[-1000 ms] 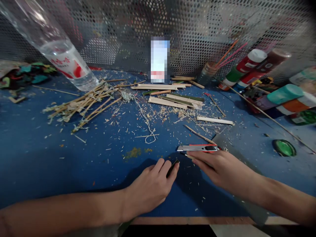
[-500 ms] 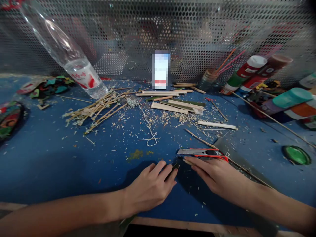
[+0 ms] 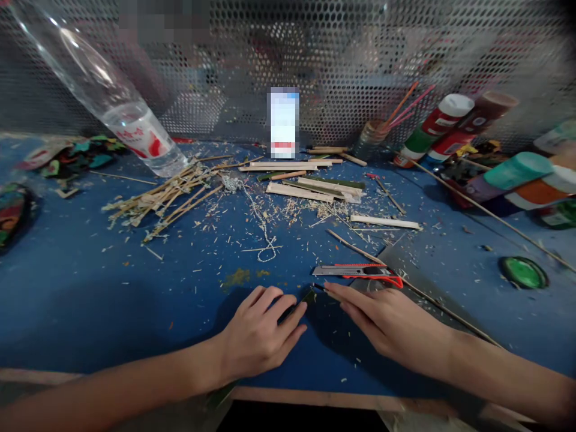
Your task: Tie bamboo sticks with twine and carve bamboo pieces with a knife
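My left hand (image 3: 265, 327) is closed around a green bamboo strip (image 3: 309, 296). One end of the strip shows past the fingertips, and a green end (image 3: 221, 394) shows below my wrist; the palm hides the part between. Just to the right, my right hand (image 3: 382, 318) pinches a slim tool with a dark tip (image 3: 318, 288), pointing at the strip's end. Most of this tool is covered by the fingers, so I cannot make out its kind. Directly beyond the right hand lies a red and black utility knife (image 3: 360, 272) with its blade out, apart from the fingers.
Pale bamboo strips (image 3: 299, 192) and shavings lie mid-table. A bundle of sticks (image 3: 166, 201) and a plastic bottle (image 3: 139, 135) are at left. A phone (image 3: 283, 123) leans on the mesh panel. Paint bottles (image 3: 432, 132) and a green paint lid (image 3: 524, 272) are at right.
The whole view has shifted slightly, so everything appears a little further left. My hands keep their grips, and the left fingers have opened out slightly around the strip.
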{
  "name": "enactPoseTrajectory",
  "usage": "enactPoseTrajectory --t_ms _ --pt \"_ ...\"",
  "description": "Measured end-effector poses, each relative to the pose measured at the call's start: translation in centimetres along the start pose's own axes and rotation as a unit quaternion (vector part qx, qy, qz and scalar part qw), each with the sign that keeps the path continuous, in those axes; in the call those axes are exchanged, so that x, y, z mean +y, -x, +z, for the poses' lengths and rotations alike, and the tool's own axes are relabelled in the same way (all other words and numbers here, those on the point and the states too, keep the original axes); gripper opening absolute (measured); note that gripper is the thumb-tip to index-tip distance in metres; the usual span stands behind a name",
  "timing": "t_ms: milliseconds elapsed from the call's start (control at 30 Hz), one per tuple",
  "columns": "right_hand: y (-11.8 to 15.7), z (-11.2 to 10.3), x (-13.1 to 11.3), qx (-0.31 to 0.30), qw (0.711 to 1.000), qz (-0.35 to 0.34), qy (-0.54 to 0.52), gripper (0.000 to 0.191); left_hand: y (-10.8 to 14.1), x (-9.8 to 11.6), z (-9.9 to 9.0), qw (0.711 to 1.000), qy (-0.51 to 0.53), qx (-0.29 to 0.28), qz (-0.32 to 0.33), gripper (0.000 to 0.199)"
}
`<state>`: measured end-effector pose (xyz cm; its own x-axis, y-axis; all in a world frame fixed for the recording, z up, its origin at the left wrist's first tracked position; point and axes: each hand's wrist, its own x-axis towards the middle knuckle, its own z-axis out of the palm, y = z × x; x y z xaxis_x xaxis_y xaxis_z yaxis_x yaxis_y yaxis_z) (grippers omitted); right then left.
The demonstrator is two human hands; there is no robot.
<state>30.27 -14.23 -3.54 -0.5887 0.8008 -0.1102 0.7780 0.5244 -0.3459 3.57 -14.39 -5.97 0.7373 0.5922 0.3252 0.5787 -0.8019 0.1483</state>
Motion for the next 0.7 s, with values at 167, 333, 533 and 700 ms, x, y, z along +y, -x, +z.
enactPoseTrajectory --t_ms 167,333,533,700 --pt "0.7 0.0 -0.3 -0.031 0.998 -0.028 -0.051 0.045 -0.1 -0.1 0.5 0.999 0.023 0.034 0.011 0.019" --pt "1.0 0.7 -0.1 -0.017 0.995 -0.048 -0.086 0.047 -0.4 -0.1 0.5 0.999 0.031 0.027 0.012 0.018" --pt "1.1 1.3 0.2 -0.01 0.993 -0.053 -0.105 0.047 -0.6 -0.2 0.4 0.999 0.042 0.021 0.015 0.018" --pt "1.1 1.5 0.2 -0.003 0.992 -0.058 -0.113 0.047 -0.6 -0.3 0.5 0.999 0.046 0.022 0.02 0.017"
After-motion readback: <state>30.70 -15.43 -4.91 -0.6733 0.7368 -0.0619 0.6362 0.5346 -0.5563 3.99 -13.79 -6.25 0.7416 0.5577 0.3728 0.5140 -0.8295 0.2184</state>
